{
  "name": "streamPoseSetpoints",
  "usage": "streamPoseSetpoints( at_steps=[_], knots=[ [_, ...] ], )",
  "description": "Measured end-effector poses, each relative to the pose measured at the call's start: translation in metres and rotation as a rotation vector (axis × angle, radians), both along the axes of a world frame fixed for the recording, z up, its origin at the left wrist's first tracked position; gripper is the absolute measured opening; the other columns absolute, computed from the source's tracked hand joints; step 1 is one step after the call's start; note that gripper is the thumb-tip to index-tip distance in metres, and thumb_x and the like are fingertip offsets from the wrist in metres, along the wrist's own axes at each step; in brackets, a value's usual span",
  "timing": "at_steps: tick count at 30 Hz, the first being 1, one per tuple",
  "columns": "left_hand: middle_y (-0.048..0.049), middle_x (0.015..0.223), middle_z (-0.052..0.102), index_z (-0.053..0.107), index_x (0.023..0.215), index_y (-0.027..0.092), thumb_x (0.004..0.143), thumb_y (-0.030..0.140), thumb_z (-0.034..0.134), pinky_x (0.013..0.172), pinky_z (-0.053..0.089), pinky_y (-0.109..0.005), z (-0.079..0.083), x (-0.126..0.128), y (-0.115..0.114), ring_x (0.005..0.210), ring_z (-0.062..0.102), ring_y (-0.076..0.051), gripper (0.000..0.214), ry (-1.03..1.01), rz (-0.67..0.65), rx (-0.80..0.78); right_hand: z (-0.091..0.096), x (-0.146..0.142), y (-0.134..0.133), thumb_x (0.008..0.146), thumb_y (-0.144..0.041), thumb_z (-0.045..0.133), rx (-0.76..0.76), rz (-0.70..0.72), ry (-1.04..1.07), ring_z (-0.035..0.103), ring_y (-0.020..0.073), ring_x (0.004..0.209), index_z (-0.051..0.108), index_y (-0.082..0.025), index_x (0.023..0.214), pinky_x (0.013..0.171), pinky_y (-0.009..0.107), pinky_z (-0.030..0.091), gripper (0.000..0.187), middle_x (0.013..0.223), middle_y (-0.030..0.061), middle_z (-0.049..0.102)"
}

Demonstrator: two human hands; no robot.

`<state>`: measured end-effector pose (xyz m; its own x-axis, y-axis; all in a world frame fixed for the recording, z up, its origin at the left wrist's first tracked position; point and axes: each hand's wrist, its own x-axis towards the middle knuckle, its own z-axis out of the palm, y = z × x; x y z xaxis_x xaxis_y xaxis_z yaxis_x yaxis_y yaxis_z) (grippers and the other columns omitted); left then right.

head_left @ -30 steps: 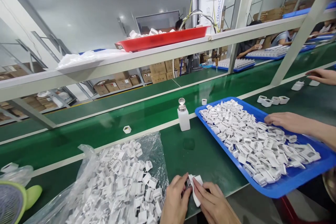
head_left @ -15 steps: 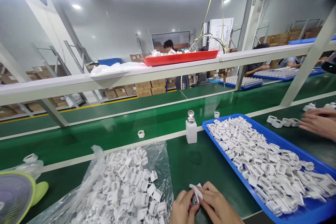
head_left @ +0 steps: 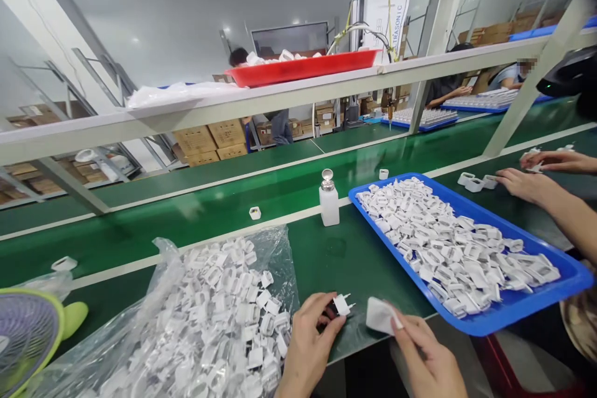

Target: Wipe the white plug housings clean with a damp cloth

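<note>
My left hand (head_left: pixel 310 339) grips a small white plug-style charger (head_left: pixel 342 305) with metal prongs pointing right. My right hand (head_left: pixel 426 354) pinches a white cleaning wipe (head_left: pixel 381 316), a short gap from the charger. Below them lies the green workbench belt (head_left: pixel 354 261). To the left, a clear plastic bag (head_left: pixel 280 261) holds a heap of white plastic parts. To the right, a blue tray (head_left: pixel 494 321) is heaped with similar parts. A co-worker's hands (head_left: pixel 527 185) reach in from the right, beyond the tray, near a short row of white parts (head_left: pixel 476 183).
A white dispensing bottle (head_left: pixel 329 199) with a metal pump top stands behind the tray's left corner. A small fan (head_left: pixel 25 339) sits at the lower left. Beyond the belts run a metal shelf rail holding a red tray (head_left: pixel 303 68), and more workers with blue trays.
My hands have moved apart: the wipe, earlier pressed around the charger, now sits off to the right, showing the prongs. The co-worker's hands have shifted slightly left, towards the tray.
</note>
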<state>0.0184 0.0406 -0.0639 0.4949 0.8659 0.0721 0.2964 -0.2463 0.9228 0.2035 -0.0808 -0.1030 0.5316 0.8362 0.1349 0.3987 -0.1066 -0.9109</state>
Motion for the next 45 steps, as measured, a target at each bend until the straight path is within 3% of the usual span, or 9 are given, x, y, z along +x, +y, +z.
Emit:
streamPoseSetpoints(
  at_steps=[3, 7, 12, 16, 20, 23, 31, 37, 45],
  knots=[
    [-0.0105, 0.119, 0.070, 0.076, 0.118, 0.024, 0.088, 0.036, 0.074, 0.070, 0.063, -0.029, -0.003, 0.001, -0.025, 0.078, 0.072, -0.017, 0.033, -0.217, 0.038, -0.085, 0.012, -0.009, -0.016, 0.094, -0.064, 0.057, -0.160, -0.154, 0.390, 0.071, 0.0295, 0.099, 0.078, -0.017, 0.107, 0.079, 0.026, 0.057, 0.052, 0.096, 0.0074, 0.078],
    [-0.0091, 0.110, 0.074, 0.079, 0.114, 0.025, 0.082, 0.035, 0.082, 0.073, 0.065, -0.027, -0.003, 0.007, -0.060, 0.082, 0.075, -0.019, 0.034, -0.373, 0.093, -0.064, 0.028, -0.033, -0.017, 0.088, -0.067, 0.062, -0.046, -0.017, 0.579, 0.067, 0.0263, 0.073, 0.079, -0.018, 0.093, 0.065, 0.030, 0.055, 0.052, 0.071, 0.0053, 0.071],
    [-0.0054, 0.102, 0.076, 0.078, 0.116, 0.027, 0.086, 0.033, 0.079, 0.073, 0.063, -0.025, 0.003, 0.007, -0.076, 0.081, 0.074, -0.018, 0.031, -0.260, 0.230, 0.128, 0.026, -0.059, -0.012, 0.087, -0.064, 0.065, 0.034, 0.060, 0.808, 0.064, 0.0262, 0.065, 0.080, -0.018, 0.105, 0.059, 0.035, 0.054, 0.052, 0.069, 0.0075, 0.071],
    [-0.0056, 0.098, 0.073, 0.074, 0.120, 0.023, 0.092, 0.034, 0.070, 0.071, 0.060, -0.027, 0.003, -0.008, -0.064, 0.077, 0.069, -0.017, 0.029, -0.047, 0.271, 0.188, 0.023, -0.056, -0.016, 0.089, -0.064, 0.061, -0.039, 0.045, 0.673, 0.067, 0.0276, 0.075, 0.077, -0.016, 0.108, 0.068, 0.034, 0.055, 0.054, 0.079, 0.0082, 0.073],
    [-0.0060, 0.088, 0.068, 0.069, 0.128, 0.017, 0.096, 0.030, 0.064, 0.064, 0.056, -0.029, -0.005, -0.016, -0.045, 0.072, 0.064, -0.018, 0.035, 0.186, 0.228, 0.296, 0.026, -0.039, -0.008, 0.100, -0.057, 0.049, -0.085, -0.041, 0.104, 0.064, 0.0230, 0.082, 0.072, -0.017, 0.103, 0.071, 0.028, 0.048, 0.046, 0.095, 0.0096, 0.068],
    [-0.0082, 0.098, 0.068, 0.066, 0.132, 0.018, 0.098, 0.026, 0.059, 0.068, 0.056, -0.029, -0.011, -0.014, -0.037, 0.078, 0.067, -0.020, 0.036, 0.298, 0.158, 0.297, 0.027, -0.027, 0.011, 0.103, -0.050, 0.042, -0.032, 0.098, -0.125, 0.061, 0.0234, 0.085, 0.070, -0.020, 0.090, 0.076, 0.031, 0.045, 0.043, 0.094, 0.0103, 0.065],
    [-0.0074, 0.104, 0.060, 0.066, 0.122, 0.019, 0.101, 0.025, 0.051, 0.086, 0.055, -0.030, -0.017, -0.010, -0.028, 0.094, 0.069, -0.019, 0.026, 0.321, 0.060, 0.282, 0.032, -0.011, 0.059, 0.098, -0.032, 0.055, -0.136, 0.530, -0.043, 0.056, 0.0165, 0.065, 0.067, -0.023, 0.085, 0.061, 0.027, 0.037, 0.020, 0.071, -0.0024, 0.063],
    [-0.0016, 0.090, 0.049, 0.064, 0.123, 0.017, 0.101, 0.028, 0.050, 0.079, 0.053, -0.026, -0.019, -0.014, -0.023, 0.081, 0.060, -0.017, 0.028, 0.382, 0.001, 0.276, 0.032, 0.001, 0.072, 0.091, -0.031, 0.064, -0.217, 0.669, 0.057, 0.053, 0.0134, 0.051, 0.069, -0.021, 0.078, 0.053, 0.025, 0.033, 0.017, 0.055, -0.0059, 0.056],
    [-0.0004, 0.089, 0.045, 0.064, 0.124, 0.021, 0.103, 0.032, 0.048, 0.077, 0.050, -0.025, -0.014, -0.015, -0.021, 0.080, 0.056, -0.017, 0.028, 0.398, -0.032, 0.218, 0.035, 0.008, 0.079, 0.091, -0.036, 0.060, -0.299, 0.721, 0.185, 0.057, 0.0128, 0.043, 0.047, -0.024, 0.069, 0.045, 0.023, 0.035, 0.029, 0.056, -0.0074, 0.055]
  ],
)
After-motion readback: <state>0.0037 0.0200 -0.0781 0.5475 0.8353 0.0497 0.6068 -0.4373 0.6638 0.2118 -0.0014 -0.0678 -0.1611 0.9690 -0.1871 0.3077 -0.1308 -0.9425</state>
